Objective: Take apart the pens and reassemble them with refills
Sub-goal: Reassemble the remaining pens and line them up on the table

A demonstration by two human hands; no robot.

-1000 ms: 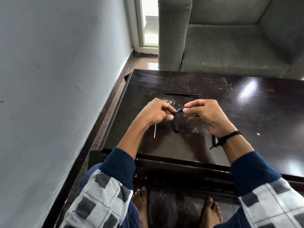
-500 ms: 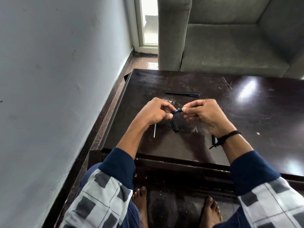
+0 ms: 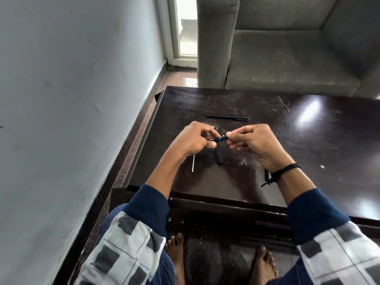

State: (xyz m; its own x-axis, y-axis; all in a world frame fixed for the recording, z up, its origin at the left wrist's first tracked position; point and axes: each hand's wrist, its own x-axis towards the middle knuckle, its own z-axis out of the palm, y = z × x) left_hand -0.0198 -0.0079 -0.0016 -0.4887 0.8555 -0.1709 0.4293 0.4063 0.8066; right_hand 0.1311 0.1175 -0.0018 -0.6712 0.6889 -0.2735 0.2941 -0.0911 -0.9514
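While both hands pinch the dark pen point(image 3: 219, 138) between them above the surface point(image 3: 308, 151), left hand point(image 3: 194, 140) and right hand point(image 3: 254, 140) closed on its ends, a slip could drop it onto the cap point(image 3: 218, 157) at 6 o'clock; a whole pen point(image 3: 227, 118) lies at 12 o'clock.

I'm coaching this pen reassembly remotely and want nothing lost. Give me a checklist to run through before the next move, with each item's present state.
1. Both hands on the held pen: ok; left hand and right hand pinch its two ends.
2. Pen held over the table, not past its edge: ok.
3. Refill within reach: ok; it lies on the table just below the left hand.
4. Loose black piece accounted for: ok, under the hands.
5. Second black piece: ok, beside the right wrist, partly hidden.
6. Held pen's parts joined or apart: cannot tell.
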